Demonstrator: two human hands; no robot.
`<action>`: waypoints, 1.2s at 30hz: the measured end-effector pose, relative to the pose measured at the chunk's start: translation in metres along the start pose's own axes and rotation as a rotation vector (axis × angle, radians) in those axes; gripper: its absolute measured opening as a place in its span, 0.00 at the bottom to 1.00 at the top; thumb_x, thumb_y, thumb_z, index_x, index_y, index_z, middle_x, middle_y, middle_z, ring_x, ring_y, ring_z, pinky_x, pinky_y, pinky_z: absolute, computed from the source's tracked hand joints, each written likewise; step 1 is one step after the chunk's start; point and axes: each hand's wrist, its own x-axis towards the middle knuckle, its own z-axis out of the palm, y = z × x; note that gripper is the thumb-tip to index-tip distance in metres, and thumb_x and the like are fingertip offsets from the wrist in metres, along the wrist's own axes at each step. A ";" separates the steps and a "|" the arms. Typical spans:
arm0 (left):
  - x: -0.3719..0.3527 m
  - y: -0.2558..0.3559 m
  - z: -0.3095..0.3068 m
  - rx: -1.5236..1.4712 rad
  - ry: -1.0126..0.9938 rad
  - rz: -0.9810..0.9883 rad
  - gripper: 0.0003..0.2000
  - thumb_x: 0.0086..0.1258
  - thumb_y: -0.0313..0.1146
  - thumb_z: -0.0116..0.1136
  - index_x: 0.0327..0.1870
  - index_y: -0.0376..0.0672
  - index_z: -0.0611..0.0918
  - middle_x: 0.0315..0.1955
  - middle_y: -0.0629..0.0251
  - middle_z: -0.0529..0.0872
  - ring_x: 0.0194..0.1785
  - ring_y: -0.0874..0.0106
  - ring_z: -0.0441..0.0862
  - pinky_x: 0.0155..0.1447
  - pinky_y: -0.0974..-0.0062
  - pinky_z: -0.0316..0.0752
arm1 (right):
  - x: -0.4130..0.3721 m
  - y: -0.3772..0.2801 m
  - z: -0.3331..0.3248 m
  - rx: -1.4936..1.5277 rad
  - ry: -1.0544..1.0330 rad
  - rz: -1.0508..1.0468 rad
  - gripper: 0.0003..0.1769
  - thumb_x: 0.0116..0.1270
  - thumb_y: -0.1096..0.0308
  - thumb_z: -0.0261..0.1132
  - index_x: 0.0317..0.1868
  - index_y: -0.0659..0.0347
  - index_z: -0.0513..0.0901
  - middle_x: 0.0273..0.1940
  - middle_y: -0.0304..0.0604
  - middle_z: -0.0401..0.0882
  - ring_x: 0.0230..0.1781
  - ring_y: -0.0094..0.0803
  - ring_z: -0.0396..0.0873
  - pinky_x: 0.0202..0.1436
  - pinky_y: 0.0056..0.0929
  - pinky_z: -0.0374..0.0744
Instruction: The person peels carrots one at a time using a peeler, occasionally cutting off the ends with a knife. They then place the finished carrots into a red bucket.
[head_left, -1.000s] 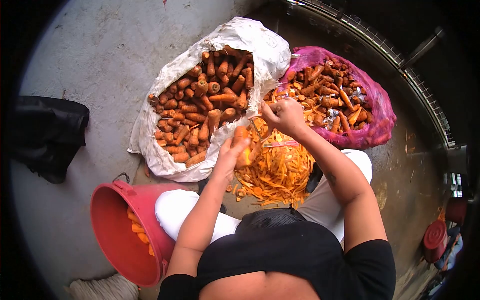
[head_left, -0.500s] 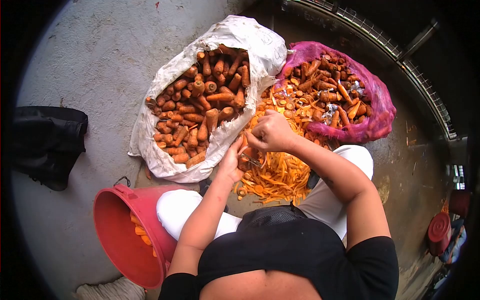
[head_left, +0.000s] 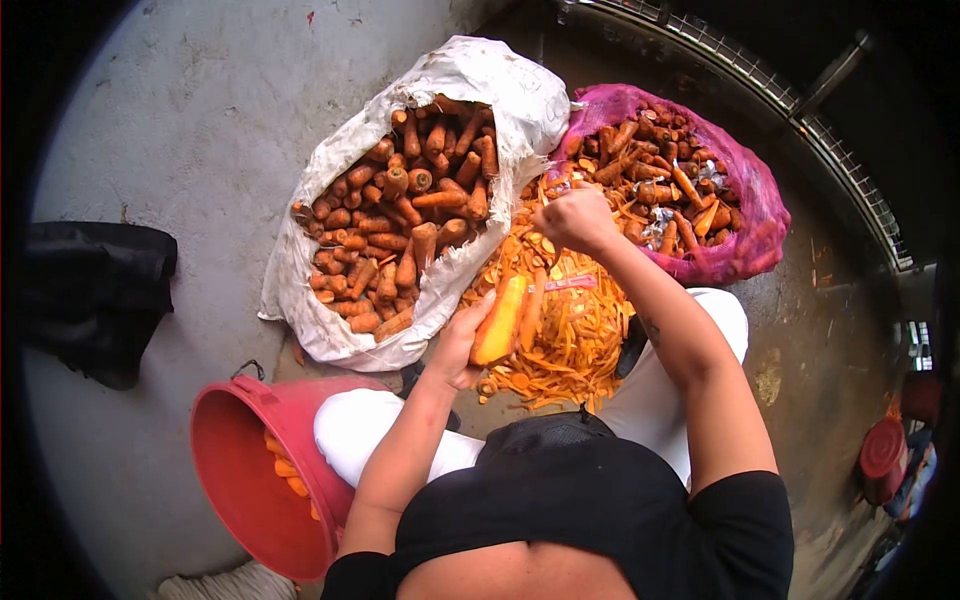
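A thick carrot, bright orange-yellow where its skin is off, lies in my left hand, fingers wrapped around its side. Up and to the right of it, my right hand is closed in a fist; I cannot tell what it grips. A long strip of peel shows beside the carrot. Beneath both hands spreads a heap of carrot peelings, with a small pink strip over it. A white sack full of unpeeled carrots lies open beyond my left hand.
A pink mesh sack with carrots and scraps lies at the right. The red bucket, tipped toward me, holds several peeled carrot pieces. Black cloth lies on the floor at far left. Another red container stands far right.
My right hand has moved up and away from the carrot, toward the mesh sack. The carrot in my left hand now shows its peeled face, and a peel strip appears beside it.
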 end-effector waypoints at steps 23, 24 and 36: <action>0.018 -0.004 0.012 -0.172 0.198 -0.007 0.18 0.78 0.43 0.40 0.56 0.40 0.74 0.43 0.59 0.83 0.44 0.66 0.83 0.48 0.64 0.81 | -0.027 -0.064 -0.018 0.327 0.223 -0.384 0.20 0.58 0.64 0.63 0.08 0.51 0.74 0.11 0.35 0.72 0.16 0.33 0.72 0.26 0.32 0.67; 0.015 -0.001 0.018 -0.163 0.223 0.008 0.18 0.78 0.43 0.40 0.56 0.40 0.74 0.42 0.59 0.83 0.42 0.66 0.83 0.46 0.65 0.81 | -0.025 -0.060 -0.017 0.330 0.239 -0.367 0.20 0.58 0.64 0.63 0.08 0.51 0.74 0.11 0.35 0.73 0.15 0.33 0.72 0.26 0.32 0.67; -0.001 0.008 0.003 0.036 -0.047 0.070 0.23 0.78 0.48 0.38 0.60 0.37 0.71 0.40 0.54 0.83 0.37 0.65 0.84 0.42 0.69 0.82 | -0.003 -0.001 0.002 0.070 0.116 0.162 0.27 0.65 0.52 0.55 0.11 0.55 0.81 0.09 0.43 0.72 0.12 0.40 0.73 0.32 0.38 0.76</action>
